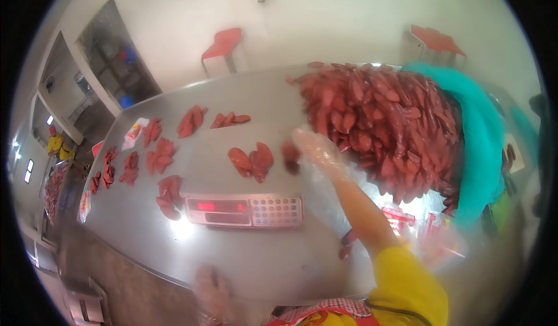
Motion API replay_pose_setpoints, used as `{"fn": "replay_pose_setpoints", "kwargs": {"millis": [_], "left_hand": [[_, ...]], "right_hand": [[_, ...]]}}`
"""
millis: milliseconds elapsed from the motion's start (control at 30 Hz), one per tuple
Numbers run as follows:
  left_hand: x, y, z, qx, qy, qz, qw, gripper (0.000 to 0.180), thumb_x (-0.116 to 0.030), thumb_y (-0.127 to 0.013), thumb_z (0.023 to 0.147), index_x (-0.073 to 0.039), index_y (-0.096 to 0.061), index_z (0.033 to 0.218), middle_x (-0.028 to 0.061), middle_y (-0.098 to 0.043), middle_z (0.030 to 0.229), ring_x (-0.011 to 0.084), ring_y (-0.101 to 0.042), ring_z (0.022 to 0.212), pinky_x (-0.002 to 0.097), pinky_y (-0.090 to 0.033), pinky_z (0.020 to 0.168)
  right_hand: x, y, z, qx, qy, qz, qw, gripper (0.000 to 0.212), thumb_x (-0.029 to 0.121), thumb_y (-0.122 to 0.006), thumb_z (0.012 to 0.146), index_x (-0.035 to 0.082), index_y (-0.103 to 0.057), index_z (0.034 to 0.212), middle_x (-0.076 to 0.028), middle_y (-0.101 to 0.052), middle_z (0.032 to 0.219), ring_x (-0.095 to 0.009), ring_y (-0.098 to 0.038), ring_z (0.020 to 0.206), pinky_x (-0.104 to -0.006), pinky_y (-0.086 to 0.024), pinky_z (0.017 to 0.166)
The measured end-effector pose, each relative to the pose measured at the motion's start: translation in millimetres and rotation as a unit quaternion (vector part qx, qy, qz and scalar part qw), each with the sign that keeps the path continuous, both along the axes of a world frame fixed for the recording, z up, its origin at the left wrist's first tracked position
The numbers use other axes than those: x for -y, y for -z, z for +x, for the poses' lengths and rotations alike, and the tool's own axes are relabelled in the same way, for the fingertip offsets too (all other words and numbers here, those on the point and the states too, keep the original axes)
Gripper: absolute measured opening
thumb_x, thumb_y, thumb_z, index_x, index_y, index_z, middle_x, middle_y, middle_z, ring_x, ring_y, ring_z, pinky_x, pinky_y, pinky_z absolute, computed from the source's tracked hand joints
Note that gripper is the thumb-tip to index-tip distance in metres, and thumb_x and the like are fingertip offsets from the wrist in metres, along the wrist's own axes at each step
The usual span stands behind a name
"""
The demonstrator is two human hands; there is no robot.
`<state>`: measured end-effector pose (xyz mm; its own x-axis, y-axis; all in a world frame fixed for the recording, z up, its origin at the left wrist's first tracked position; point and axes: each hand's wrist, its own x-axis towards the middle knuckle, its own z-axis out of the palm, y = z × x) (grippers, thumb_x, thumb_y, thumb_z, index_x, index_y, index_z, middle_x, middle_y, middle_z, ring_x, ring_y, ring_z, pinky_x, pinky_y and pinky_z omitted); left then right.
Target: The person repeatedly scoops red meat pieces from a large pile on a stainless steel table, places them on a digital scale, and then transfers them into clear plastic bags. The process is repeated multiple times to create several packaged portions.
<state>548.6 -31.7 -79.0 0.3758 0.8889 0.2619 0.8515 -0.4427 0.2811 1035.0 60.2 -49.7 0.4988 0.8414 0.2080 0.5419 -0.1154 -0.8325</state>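
Observation:
My right hand (319, 151), in a clear plastic glove, reaches over the table between the scale and a big heap of red sausages (378, 122). Its fingers close on dark red sausages (290, 156), blurred by movement. Beside them, a small bunch of sausages (253, 162) lies on the flat plate of the digital scale (244, 211), whose panel and keypad face me. My left hand (212, 291), also gloved, is low at the table's near edge, fingers loosely apart and somewhat blurred, with nothing visible in it.
Several sausage bunches (160, 156) are spread over the left of the metal table (133, 221). A teal sheet or sack (479, 145) edges the heap. Printed plastic bags (436, 236) lie at the near right. Red stools (224, 44) stand behind; another person (57, 144) is far left.

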Motion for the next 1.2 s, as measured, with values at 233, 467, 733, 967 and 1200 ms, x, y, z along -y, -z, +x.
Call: {"fn": "replay_pose_setpoints", "kwargs": {"millis": [233, 467, 733, 967, 1200], "left_hand": [[-4.5, 9.5, 3.4, 0.013, -0.03, -0.052, 0.998, 0.046, -0.015, -0.07, 0.085, 0.001, -0.064, 0.127, 0.0255, -0.062, 0.133, 0.0445, -0.058, 0.124, 0.0529, -0.045, 0.106], [-6.4, -1.0, 14.1, 0.001, 0.037, 0.04, 0.999, 0.042, -0.017, -0.066, 0.09, 0.003, -0.062, 0.127, 0.0294, -0.064, 0.126, 0.0478, -0.061, 0.116, 0.0541, -0.047, 0.101], [-1.9, -7.3, 18.6, -0.013, -0.024, -0.013, 1.0, 0.049, -0.029, -0.064, 0.099, 0.002, -0.059, 0.136, 0.0264, -0.063, 0.133, 0.0452, -0.061, 0.12, 0.0486, -0.048, 0.106], [-10.2, -9.9, 19.3, -0.061, -0.013, -0.017, 0.998, 0.049, -0.028, -0.064, 0.098, 0.001, -0.059, 0.136, 0.0277, -0.061, 0.135, 0.0444, -0.059, 0.124, 0.049, -0.046, 0.109], [-13.4, -2.8, 18.1, -0.049, -0.035, -0.05, 0.997, 0.046, -0.028, -0.064, 0.098, 0.002, -0.061, 0.132, 0.0261, -0.063, 0.131, 0.0429, -0.059, 0.123, 0.0487, -0.048, 0.105]], "right_hand": [[-2.0, 58.7, 48.1, 0.275, 0.115, -0.068, 0.952, 0.034, 0.02, -0.066, 0.083, 0.005, -0.065, 0.113, -0.018, -0.07, 0.101, -0.039, -0.068, 0.095, -0.0488, -0.055, 0.083], [-21.9, 120.4, 46.6, 0.336, 0.1, -0.1, 0.931, 0.036, 0.017, -0.064, 0.083, 0.003, -0.064, 0.116, -0.02, -0.069, 0.102, -0.036, -0.068, 0.101, -0.0477, -0.055, 0.085], [17.0, 110.3, 71.2, 0.385, -0.025, -0.063, 0.92, 0.023, 0.019, -0.06, 0.088, 0.001, -0.073, 0.088, -0.023, -0.069, 0.086, -0.038, -0.068, 0.079, -0.0469, -0.056, 0.073], [-35.3, 33.4, 139.2, 0.369, 0.26, -0.019, 0.892, 0.032, 0.013, -0.063, 0.089, 0.003, -0.064, 0.119, -0.026, -0.065, 0.099, -0.044, -0.063, 0.092, -0.0529, -0.05, 0.082], [-46.1, 32.4, 144.3, 0.223, 0.286, 0.061, 0.93, 0.038, 0.013, -0.066, 0.088, 0.0, -0.06, 0.123, -0.03, -0.066, 0.1, -0.053, -0.061, 0.095, -0.0585, -0.047, 0.09]]}}
